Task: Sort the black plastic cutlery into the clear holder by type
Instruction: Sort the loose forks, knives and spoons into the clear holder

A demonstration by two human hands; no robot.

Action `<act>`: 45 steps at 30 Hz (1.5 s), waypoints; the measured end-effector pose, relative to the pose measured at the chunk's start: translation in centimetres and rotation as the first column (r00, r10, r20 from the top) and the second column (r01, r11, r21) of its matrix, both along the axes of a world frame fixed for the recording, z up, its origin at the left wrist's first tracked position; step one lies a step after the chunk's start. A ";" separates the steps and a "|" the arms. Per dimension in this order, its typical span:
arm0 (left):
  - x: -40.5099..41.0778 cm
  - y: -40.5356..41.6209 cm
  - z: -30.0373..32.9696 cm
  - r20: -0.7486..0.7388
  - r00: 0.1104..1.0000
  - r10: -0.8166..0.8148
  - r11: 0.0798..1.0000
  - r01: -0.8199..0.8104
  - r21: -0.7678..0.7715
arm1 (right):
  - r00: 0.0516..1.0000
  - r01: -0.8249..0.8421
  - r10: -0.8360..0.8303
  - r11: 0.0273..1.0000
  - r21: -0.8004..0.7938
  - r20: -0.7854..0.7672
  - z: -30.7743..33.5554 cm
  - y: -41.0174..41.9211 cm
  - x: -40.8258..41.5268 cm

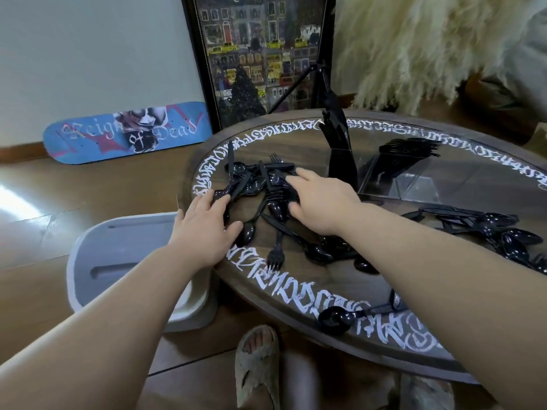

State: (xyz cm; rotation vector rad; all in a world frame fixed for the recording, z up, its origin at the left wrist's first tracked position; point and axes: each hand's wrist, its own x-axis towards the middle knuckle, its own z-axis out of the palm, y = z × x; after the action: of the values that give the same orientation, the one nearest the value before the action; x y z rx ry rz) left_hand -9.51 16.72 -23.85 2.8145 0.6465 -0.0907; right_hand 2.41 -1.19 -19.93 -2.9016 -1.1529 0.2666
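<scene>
**A:** Both hands flat on the mixed cutlery pile, left hand and right hand spread, gripping nothing.

**B:** Halfway-ish? Knives and forks already in the clear holder behind the pile; loose spoons right of the pile.

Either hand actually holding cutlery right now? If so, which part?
Neither plainly holds anything. The left hand lies with fingers spread on the loose cutlery pile; the right hand reaches over it, fingers extended. No pinch or curl round a piece shows.
</scene>
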 end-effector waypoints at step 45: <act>1.5 -2.7 0.1 0.221 0.974 0.055 0.982 -0.012 -0.190 | 0.978 0.195 -0.205 0.964 0.182 0.036 -2.7 -6.5 0.3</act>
State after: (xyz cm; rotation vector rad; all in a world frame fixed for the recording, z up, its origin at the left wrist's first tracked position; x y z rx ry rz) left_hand -8.01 14.00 -23.76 2.5807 0.5978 0.1640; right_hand 2.74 -7.69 -22.59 -2.8513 -0.8310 0.0774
